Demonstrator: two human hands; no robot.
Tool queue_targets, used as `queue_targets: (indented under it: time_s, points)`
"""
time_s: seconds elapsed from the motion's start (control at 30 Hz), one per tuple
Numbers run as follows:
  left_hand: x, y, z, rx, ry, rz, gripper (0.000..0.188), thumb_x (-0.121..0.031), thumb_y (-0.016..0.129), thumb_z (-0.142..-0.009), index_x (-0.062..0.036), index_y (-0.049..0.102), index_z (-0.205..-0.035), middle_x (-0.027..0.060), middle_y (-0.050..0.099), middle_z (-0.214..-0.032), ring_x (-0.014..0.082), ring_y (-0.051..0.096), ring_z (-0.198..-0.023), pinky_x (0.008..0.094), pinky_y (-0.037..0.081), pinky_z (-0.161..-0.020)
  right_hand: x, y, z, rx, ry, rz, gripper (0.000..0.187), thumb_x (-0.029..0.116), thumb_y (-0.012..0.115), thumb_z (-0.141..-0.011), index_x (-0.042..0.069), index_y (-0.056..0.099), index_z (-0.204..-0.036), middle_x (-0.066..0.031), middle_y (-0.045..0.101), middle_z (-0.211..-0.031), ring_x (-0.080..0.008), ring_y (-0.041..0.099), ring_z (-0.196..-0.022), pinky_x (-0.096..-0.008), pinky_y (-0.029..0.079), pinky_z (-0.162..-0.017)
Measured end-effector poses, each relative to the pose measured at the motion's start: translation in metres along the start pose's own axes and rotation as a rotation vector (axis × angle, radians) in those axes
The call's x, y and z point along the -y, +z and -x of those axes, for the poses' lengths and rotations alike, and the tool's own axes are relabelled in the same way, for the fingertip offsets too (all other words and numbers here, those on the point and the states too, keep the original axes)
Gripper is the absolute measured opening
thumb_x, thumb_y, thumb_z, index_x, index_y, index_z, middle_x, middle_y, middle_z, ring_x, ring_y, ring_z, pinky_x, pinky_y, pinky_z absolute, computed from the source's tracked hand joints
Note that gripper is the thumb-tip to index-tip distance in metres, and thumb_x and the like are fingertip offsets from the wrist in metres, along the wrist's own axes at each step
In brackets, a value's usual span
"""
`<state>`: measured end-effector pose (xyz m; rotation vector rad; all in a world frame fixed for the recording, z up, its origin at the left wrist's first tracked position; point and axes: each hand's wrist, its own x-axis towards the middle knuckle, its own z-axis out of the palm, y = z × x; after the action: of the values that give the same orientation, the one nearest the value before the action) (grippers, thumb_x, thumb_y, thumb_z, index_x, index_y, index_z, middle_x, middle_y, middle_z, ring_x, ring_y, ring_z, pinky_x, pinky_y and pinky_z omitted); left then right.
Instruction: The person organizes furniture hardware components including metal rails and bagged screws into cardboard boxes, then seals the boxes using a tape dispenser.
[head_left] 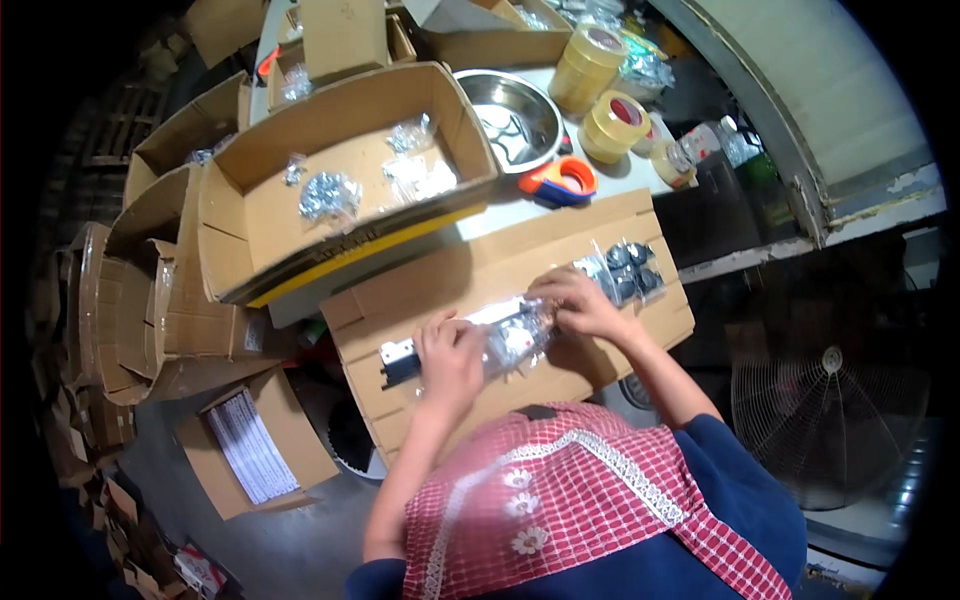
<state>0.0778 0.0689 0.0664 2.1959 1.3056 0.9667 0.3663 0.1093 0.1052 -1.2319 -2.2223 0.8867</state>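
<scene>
Red checked cloth apron [545,490] is closest. Past it, on the flat brown cardboard sheet [480,265], a long black-and-white bar [398,358] and a crinkly clear plastic bag [515,340] run slantwise from near the left edge toward the right edge, between the hands. The left hand [450,358] curls over the bar; I can't tell if it grips. The right hand [580,303] pinches the bag's right end, nearer the bagged round black parts [630,272]. An open brown cardboard box [350,155] holds small clear bags of shiny bits [328,197].
</scene>
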Motion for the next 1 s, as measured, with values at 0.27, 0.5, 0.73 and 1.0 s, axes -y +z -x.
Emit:
queue_targets:
  time_s: [0.27,0.5,0.73,1.0]
  points:
    - [-0.001,-0.003,0.019,0.116,-0.039,-0.219,0.062,-0.028,0.069,-0.092,-0.0025,0.051,-0.146,0.0173,0.045,-0.154,0.0357,0.035,-0.146,0.0586,0.025,-0.112,0.085,-0.048,-0.088,-0.415,-0.317,0.147,0.052,-0.007,0.054,-0.064,0.006,0.075,-0.11,-0.0141,0.073,-0.111,-0.033,0.068,-0.101,-0.0413,0.054,-0.089]
    - [0.012,-0.078,-0.008,-0.002,0.15,-0.197,0.037,-0.017,0.07,-0.085,-0.0055,0.07,-0.12,0.0154,0.057,-0.139,0.0348,0.048,-0.134,0.0544,0.034,-0.11,0.116,-0.083,-0.272,0.342,-0.236,0.63,0.105,0.008,0.075,-0.067,0.022,0.03,-0.16,-0.0215,0.015,-0.168,-0.0484,0.02,-0.153,-0.0592,0.03,-0.122]
    - [0.026,-0.239,-0.129,-0.246,0.089,-0.336,0.047,-0.013,0.076,-0.081,-0.0042,0.065,-0.126,0.0167,0.059,-0.135,0.041,0.051,-0.128,0.0524,0.041,-0.107,0.09,-0.05,-0.314,0.764,-0.061,0.862,0.135,0.029,0.093,-0.059,0.021,0.011,-0.166,-0.0319,0.017,-0.162,-0.0568,0.026,-0.145,-0.0619,0.036,-0.113]
    - [0.122,-0.22,-0.252,0.754,-0.324,-0.296,0.13,-0.064,0.091,-0.058,-0.0174,0.028,-0.163,0.0396,0.02,-0.159,0.0554,0.018,-0.15,0.0605,0.032,-0.118,0.093,-0.043,-0.299,0.732,-0.048,0.38,0.072,0.005,0.075,-0.074,0.013,0.047,-0.139,-0.0256,0.051,-0.122,-0.0458,0.062,-0.105,-0.0471,0.053,-0.094]
